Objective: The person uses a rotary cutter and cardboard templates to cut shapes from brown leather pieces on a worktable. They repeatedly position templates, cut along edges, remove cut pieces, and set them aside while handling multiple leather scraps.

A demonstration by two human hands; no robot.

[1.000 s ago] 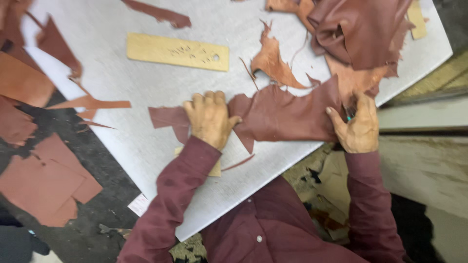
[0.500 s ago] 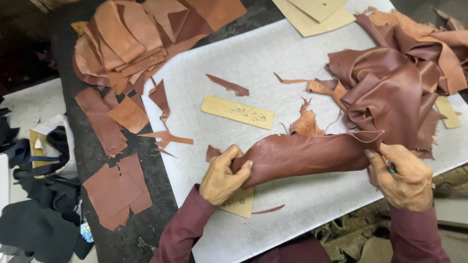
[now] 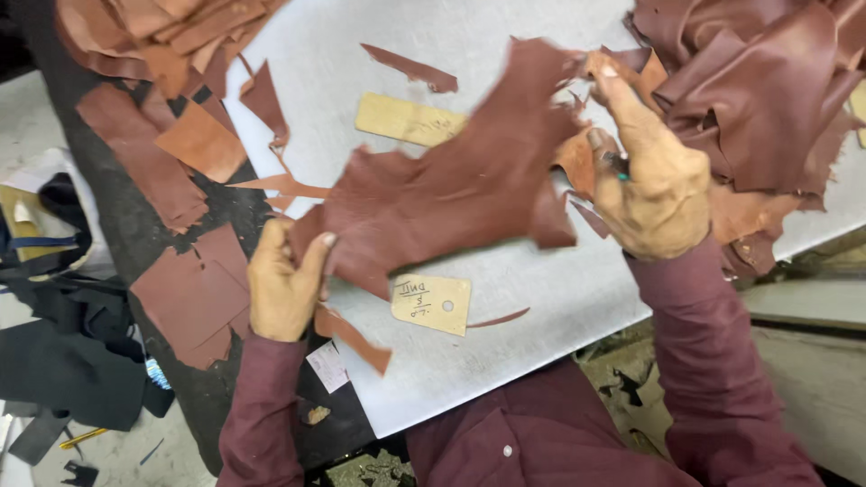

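A large ragged piece of maroon leather [image 3: 451, 185] is stretched above the white cutting board [image 3: 541, 298]. My left hand [image 3: 281, 287] grips its lower left corner near the board's left edge. My right hand [image 3: 645, 176] holds its upper right edge, with a small green-tipped tool tucked between the fingers. Under the leather lie a long tan card template [image 3: 406, 119] and a smaller tan card template with a hole [image 3: 431, 303]. Both arms wear dark red sleeves.
A heap of maroon leather [image 3: 758, 90] fills the board's right end. Tan and brown offcuts [image 3: 158, 54] pile at the upper left, with flat brown pieces [image 3: 194, 298] on the dark surface. Thin scraps [image 3: 410, 68] lie on the board. Dark fabric [image 3: 63, 343] sits lower left.
The maroon piece has been lifted off the board and spread between both hands. My left hand shifted left to the board's edge; my right hand rose. The small template under it is now uncovered.
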